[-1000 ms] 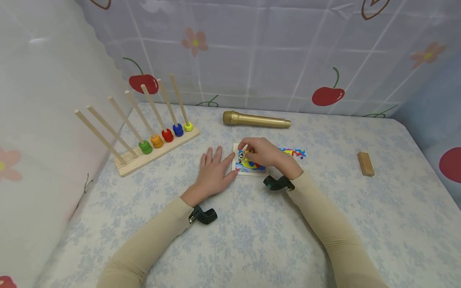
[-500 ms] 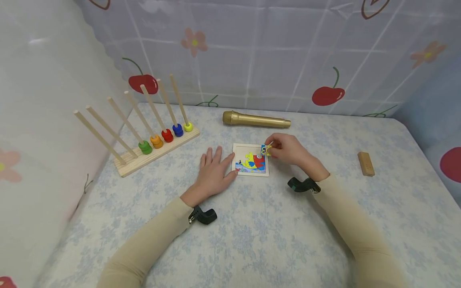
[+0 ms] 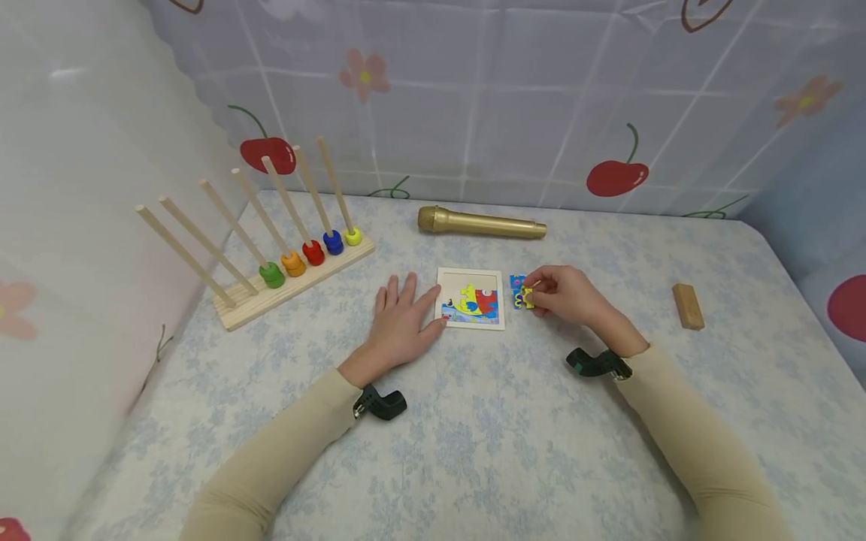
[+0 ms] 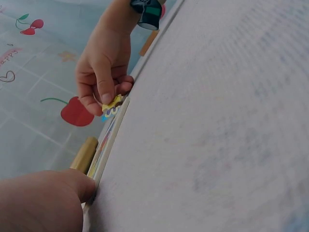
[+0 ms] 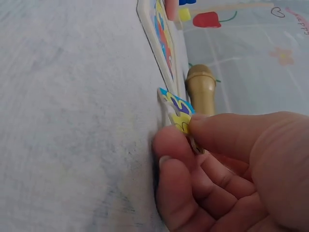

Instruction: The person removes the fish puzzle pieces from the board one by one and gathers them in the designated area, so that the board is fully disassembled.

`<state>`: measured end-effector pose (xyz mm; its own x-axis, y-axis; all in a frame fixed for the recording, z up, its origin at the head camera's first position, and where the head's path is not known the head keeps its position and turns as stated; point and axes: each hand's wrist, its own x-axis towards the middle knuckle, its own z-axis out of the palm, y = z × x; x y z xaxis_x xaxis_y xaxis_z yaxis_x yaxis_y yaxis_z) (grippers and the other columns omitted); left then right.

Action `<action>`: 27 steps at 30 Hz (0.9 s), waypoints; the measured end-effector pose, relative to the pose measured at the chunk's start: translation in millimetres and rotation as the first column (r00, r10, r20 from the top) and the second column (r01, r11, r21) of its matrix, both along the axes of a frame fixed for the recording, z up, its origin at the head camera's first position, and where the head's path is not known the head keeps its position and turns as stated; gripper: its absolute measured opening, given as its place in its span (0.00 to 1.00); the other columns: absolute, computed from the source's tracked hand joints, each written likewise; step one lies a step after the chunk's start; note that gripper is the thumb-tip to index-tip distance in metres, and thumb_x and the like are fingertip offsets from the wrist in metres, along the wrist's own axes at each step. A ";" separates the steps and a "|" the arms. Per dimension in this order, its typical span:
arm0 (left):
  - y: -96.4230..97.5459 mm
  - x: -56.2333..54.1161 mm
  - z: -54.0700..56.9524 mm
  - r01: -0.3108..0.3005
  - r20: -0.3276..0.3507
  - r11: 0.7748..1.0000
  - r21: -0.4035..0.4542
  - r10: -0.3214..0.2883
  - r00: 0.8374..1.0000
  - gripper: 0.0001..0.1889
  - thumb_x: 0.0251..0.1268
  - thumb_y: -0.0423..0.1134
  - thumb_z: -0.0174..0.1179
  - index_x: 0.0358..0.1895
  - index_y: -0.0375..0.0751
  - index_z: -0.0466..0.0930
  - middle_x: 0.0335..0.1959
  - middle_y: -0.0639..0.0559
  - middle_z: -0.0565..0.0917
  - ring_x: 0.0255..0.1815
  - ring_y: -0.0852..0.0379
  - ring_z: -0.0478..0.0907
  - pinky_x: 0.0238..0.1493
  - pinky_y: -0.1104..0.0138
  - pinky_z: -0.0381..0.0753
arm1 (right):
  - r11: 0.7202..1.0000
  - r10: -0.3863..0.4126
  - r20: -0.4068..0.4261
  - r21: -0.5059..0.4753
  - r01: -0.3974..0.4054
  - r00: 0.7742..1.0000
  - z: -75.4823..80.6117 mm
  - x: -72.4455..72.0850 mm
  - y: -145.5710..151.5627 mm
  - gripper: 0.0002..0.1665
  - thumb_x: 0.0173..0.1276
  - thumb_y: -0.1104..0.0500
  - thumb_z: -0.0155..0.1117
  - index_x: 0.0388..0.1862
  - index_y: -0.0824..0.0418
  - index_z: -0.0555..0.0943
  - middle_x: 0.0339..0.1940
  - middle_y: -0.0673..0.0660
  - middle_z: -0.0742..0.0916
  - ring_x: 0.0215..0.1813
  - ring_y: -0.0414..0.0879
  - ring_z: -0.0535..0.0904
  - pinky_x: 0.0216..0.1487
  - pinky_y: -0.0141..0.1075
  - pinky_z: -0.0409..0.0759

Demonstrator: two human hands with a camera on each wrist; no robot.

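Note:
A small square jigsaw tray (image 3: 473, 272) with a light wooden rim lies flat in the middle of the table. Fitted pieces (image 3: 484, 302) in red, yellow and blue fill its lower part, while its upper part is bare. My left hand (image 3: 399, 323) lies spread on the table, its thumb and index fingertips touching the tray's left edge. To the right of the tray, my right hand (image 3: 567, 294) pinches a blue and yellow puzzle piece (image 5: 179, 110) between thumb and fingers, low over the table. Another blue piece (image 3: 517, 280) lies just behind it, partly hidden.
At the back left stands a wooden peg rack (image 3: 301, 282) with colored rings on several of its upright pegs. A gold microphone (image 3: 482, 224) lies behind the tray. Farther right is a wooden block (image 3: 688, 306). A patterned curtain (image 3: 473, 98) hangs behind the table.
My right hand has lifted the puzzle piece out of the tray and carried it right, down beside the other loose piece. My left hand has stayed in place.

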<state>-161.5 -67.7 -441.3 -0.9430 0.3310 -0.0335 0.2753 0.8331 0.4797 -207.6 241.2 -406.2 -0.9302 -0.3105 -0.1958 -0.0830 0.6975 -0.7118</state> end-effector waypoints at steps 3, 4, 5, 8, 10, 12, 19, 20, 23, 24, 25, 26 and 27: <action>-0.1 0.1 -0.3 0.001 0.004 1.000 0.001 -0.001 1.000 0.33 0.75 0.56 0.53 0.79 0.52 0.63 0.84 0.33 0.48 0.84 0.28 0.34 0.81 0.37 0.37 | 1.000 -0.013 -0.025 0.011 0.013 1.000 -2.2 1.1 -0.2 0.11 0.70 0.64 0.67 0.47 0.70 0.81 0.34 0.63 0.87 0.27 0.42 0.83 0.30 0.31 0.82; -0.1 0.1 -0.4 0.001 0.006 1.000 -0.001 -0.001 1.000 0.33 0.75 0.56 0.53 0.80 0.52 0.63 0.84 0.33 0.48 0.84 0.28 0.34 0.81 0.37 0.37 | 1.000 -0.017 -0.037 0.019 0.017 0.999 -2.7 1.5 -0.5 0.11 0.69 0.64 0.68 0.46 0.69 0.82 0.33 0.62 0.87 0.26 0.42 0.82 0.29 0.31 0.82; 0.0 0.2 -0.5 0.001 0.007 1.000 -0.003 -0.001 1.000 0.33 0.76 0.56 0.52 0.80 0.53 0.62 0.84 0.33 0.47 0.84 0.28 0.34 0.81 0.37 0.37 | 0.999 -0.019 -0.049 0.030 0.020 0.999 -3.1 2.0 -0.8 0.10 0.69 0.63 0.68 0.45 0.69 0.82 0.33 0.61 0.87 0.26 0.42 0.81 0.29 0.31 0.81; 0.1 0.5 -0.7 0.002 0.005 1.000 -0.002 -0.002 1.000 0.33 0.76 0.57 0.52 0.80 0.53 0.62 0.84 0.33 0.47 0.84 0.29 0.34 0.81 0.37 0.37 | 0.998 -0.016 -0.085 0.064 0.021 0.996 -3.8 3.5 -1.5 0.09 0.69 0.63 0.68 0.44 0.68 0.83 0.32 0.60 0.86 0.25 0.41 0.80 0.28 0.31 0.79; 0.1 0.6 -0.6 0.003 -0.001 1.000 0.001 -0.003 1.000 0.33 0.75 0.56 0.52 0.80 0.52 0.63 0.84 0.33 0.48 0.84 0.28 0.34 0.81 0.37 0.37 | 0.996 -0.014 -0.107 0.081 0.023 0.994 -4.1 4.2 -2.0 0.09 0.69 0.63 0.68 0.44 0.68 0.84 0.33 0.60 0.86 0.26 0.41 0.79 0.28 0.31 0.78; 0.0 0.6 -0.5 0.005 -0.006 1.000 0.004 -0.005 1.000 0.33 0.75 0.56 0.53 0.79 0.52 0.63 0.84 0.32 0.48 0.84 0.28 0.34 0.81 0.37 0.37 | 0.995 -0.018 -0.122 0.094 0.030 0.992 -4.4 4.6 -2.6 0.09 0.69 0.63 0.67 0.45 0.68 0.84 0.33 0.61 0.86 0.26 0.42 0.79 0.29 0.31 0.78; -0.3 0.3 0.2 0.005 -0.003 1.000 0.006 -0.004 1.000 0.33 0.75 0.56 0.53 0.79 0.51 0.64 0.84 0.32 0.48 0.84 0.28 0.34 0.81 0.36 0.37 | 0.989 -0.030 -0.169 0.137 0.053 0.985 -6.4 5.9 -6.7 0.09 0.68 0.63 0.68 0.44 0.66 0.86 0.33 0.60 0.86 0.32 0.45 0.79 0.32 0.31 0.77; -0.3 0.3 0.1 0.004 -0.003 1.000 0.005 -0.004 1.000 0.33 0.75 0.56 0.53 0.79 0.51 0.64 0.84 0.32 0.48 0.84 0.28 0.34 0.80 0.36 0.37 | 0.989 -0.028 -0.175 0.141 0.053 0.984 -6.8 6.1 -7.0 0.09 0.68 0.63 0.68 0.43 0.66 0.86 0.33 0.60 0.87 0.32 0.46 0.78 0.32 0.31 0.76; -0.3 0.3 0.0 0.004 -0.004 1.000 0.002 -0.004 1.000 0.33 0.75 0.56 0.53 0.79 0.51 0.64 0.84 0.32 0.48 0.84 0.28 0.35 0.80 0.36 0.38 | 0.987 -0.025 -0.182 0.150 0.053 0.983 -8.3 6.2 -7.3 0.08 0.67 0.63 0.69 0.43 0.67 0.86 0.33 0.60 0.87 0.32 0.47 0.78 0.32 0.32 0.76; -0.3 0.4 -0.2 0.004 -0.004 1.000 0.001 -0.004 1.000 0.33 0.75 0.56 0.53 0.79 0.51 0.64 0.84 0.32 0.48 0.84 0.28 0.35 0.80 0.36 0.38 | 0.988 -0.026 -0.180 0.148 0.054 0.983 -8.7 6.2 -7.5 0.09 0.67 0.63 0.69 0.43 0.67 0.86 0.33 0.60 0.87 0.32 0.46 0.78 0.32 0.32 0.76; -0.2 0.4 -0.2 0.003 -0.004 1.000 0.001 -0.003 1.000 0.33 0.75 0.56 0.53 0.79 0.51 0.64 0.84 0.32 0.48 0.84 0.28 0.35 0.80 0.36 0.38 | 0.987 -0.029 -0.177 0.148 0.056 0.984 -8.8 6.2 -7.6 0.09 0.67 0.63 0.69 0.43 0.67 0.86 0.33 0.60 0.87 0.31 0.46 0.78 0.31 0.32 0.76; -0.2 0.3 -0.3 0.003 -0.005 1.000 0.001 -0.003 1.000 0.33 0.75 0.56 0.53 0.79 0.51 0.64 0.84 0.32 0.48 0.84 0.28 0.35 0.81 0.36 0.38 | 0.988 -0.031 -0.175 0.146 0.057 0.984 -8.9 6.1 -7.7 0.09 0.67 0.63 0.69 0.43 0.67 0.86 0.33 0.60 0.87 0.31 0.46 0.78 0.31 0.32 0.76; -0.1 0.2 -0.3 0.002 -0.004 1.000 0.002 -0.002 1.000 0.33 0.75 0.56 0.53 0.79 0.51 0.64 0.84 0.32 0.48 0.84 0.28 0.35 0.81 0.37 0.38 | 0.988 -0.033 -0.172 0.146 0.059 0.985 -9.1 5.9 -7.7 0.09 0.67 0.63 0.70 0.43 0.67 0.86 0.33 0.60 0.87 0.31 0.45 0.78 0.31 0.31 0.76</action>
